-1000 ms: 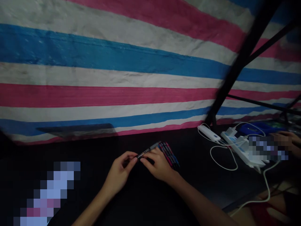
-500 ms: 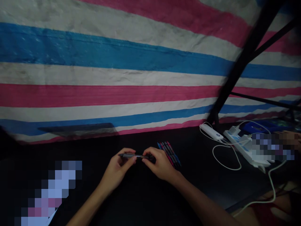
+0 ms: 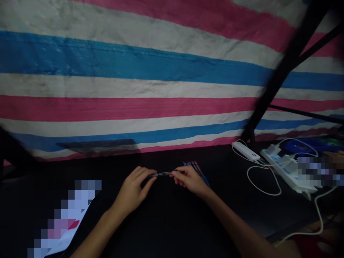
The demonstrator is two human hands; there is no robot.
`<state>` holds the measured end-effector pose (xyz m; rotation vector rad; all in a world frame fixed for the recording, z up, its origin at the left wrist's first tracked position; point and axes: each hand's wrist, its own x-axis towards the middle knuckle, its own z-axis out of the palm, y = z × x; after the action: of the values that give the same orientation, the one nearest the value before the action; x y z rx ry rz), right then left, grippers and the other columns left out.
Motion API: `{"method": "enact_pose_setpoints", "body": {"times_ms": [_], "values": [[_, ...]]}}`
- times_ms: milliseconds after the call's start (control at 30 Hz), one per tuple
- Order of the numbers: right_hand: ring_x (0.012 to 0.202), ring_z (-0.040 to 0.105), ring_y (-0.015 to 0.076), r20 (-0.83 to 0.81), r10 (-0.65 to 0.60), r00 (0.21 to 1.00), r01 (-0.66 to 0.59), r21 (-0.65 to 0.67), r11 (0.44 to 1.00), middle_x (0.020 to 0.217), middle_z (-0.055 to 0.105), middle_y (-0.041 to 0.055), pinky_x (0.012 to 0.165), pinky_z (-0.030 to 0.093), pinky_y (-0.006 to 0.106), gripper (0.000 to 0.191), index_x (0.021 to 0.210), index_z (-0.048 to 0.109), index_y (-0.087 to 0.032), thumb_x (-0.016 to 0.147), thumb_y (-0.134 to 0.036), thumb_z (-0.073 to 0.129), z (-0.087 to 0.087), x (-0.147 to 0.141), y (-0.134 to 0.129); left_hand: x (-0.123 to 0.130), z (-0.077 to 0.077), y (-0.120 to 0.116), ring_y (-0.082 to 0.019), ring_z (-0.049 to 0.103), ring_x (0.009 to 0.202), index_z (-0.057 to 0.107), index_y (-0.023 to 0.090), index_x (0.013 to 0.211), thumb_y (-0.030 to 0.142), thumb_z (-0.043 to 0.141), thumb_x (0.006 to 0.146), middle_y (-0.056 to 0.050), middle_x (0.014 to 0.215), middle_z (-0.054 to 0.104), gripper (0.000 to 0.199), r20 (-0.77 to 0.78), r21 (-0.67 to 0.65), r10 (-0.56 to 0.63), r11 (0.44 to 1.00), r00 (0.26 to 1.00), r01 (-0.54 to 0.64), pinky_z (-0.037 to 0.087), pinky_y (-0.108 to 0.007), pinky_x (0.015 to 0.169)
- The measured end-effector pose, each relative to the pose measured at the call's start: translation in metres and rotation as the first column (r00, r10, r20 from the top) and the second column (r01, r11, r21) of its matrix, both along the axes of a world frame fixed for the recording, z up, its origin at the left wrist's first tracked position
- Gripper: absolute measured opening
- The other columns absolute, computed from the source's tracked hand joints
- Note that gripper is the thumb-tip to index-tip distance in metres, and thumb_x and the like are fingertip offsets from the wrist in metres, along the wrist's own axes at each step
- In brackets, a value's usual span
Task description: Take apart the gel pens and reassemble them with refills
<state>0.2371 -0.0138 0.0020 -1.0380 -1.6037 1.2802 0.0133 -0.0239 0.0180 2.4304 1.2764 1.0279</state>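
Note:
A dark pen with a clear barrel [image 3: 164,174] is held level between my two hands, above the black table [image 3: 161,222]. My left hand [image 3: 139,184] pinches its left end between thumb and fingers. The right end is in the fingers of my right hand [image 3: 188,178], which hide its tip. Several pens with pink, blue and dark parts [image 3: 198,168] lie side by side just behind my right hand, partly covered by it.
At the right are a white power strip [image 3: 285,168] with plugs, a white device [image 3: 245,151], loose white cables and a blue object [image 3: 303,146]. A blurred bright screen [image 3: 72,215] is at the left. A striped sheet [image 3: 134,107] hangs behind, crossed by a black frame [image 3: 276,82].
My right hand has turned and shifted slightly right along the pen, and more of the pen's middle shows. My left hand's fingers now cover the left end. The view has shifted slightly left.

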Motion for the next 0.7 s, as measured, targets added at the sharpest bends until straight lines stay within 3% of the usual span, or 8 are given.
{"method": "enact_pose_setpoints", "body": {"times_ms": [133,233,400,567,700], "values": [[0.041,0.036,0.0054,-0.087,-0.029,0.996,0.019,-0.115,0.993,0.055,0.051,-0.0018,0.038,0.023,0.018,0.036,0.081,0.065,-0.012,0.086,-0.044,0.048,-0.004,-0.010,-0.003,0.008,-0.002,-0.005,-0.025,0.052,0.097,0.052,0.022,0.120,0.016,0.036,0.087,-0.008,0.107,0.061,0.037,-0.372,0.170,0.123,0.983,0.920,-0.063,0.039,-0.041,0.083],[0.040,0.036,0.0053,-0.152,-0.017,0.988,-0.011,-0.180,0.984,0.056,0.049,-0.0023,0.038,0.022,0.018,0.038,0.084,0.064,-0.012,0.086,-0.045,0.046,-0.003,-0.018,-0.009,0.016,-0.003,-0.009,-0.027,0.052,0.093,0.055,0.018,0.111,0.017,0.038,0.085,-0.011,0.102,0.060,0.031,-0.496,0.235,0.253,0.960,0.830,-0.152,0.037,-0.042,0.079],[0.040,0.033,0.0047,-0.086,0.037,0.996,-0.051,-0.173,0.984,0.053,0.046,-0.0032,0.039,0.020,0.019,0.033,0.078,0.065,-0.012,0.085,-0.040,0.050,0.002,-0.024,-0.018,0.019,-0.008,-0.008,-0.025,0.055,0.081,0.057,0.018,0.084,0.027,0.041,0.084,-0.009,0.083,0.061,0.017,-0.519,0.210,0.323,0.946,0.791,-0.249,0.038,-0.037,0.071],[0.039,0.026,0.0039,-0.075,0.042,0.996,-0.052,-0.146,0.988,0.051,0.038,-0.0056,0.038,0.017,0.019,0.032,0.077,0.064,-0.012,0.084,-0.041,0.052,-0.006,-0.025,-0.020,0.015,-0.018,-0.004,-0.022,0.060,0.063,0.059,0.018,0.071,0.032,0.034,0.089,-0.008,0.065,0.064,0.034,-0.536,0.227,0.361,0.932,0.763,-0.282,0.038,-0.033,0.063],[0.039,0.027,0.0045,-0.032,0.036,0.999,-0.038,-0.077,0.996,0.052,0.038,-0.0055,0.038,0.019,0.019,0.033,0.078,0.063,-0.012,0.084,-0.042,0.051,-0.014,-0.026,-0.019,0.016,-0.018,-0.004,-0.024,0.062,0.060,0.063,0.017,0.070,0.031,0.031,0.090,-0.009,0.063,0.066,0.040,-0.547,0.251,0.404,0.915,0.733,-0.317,0.038,-0.032,0.058]]}}
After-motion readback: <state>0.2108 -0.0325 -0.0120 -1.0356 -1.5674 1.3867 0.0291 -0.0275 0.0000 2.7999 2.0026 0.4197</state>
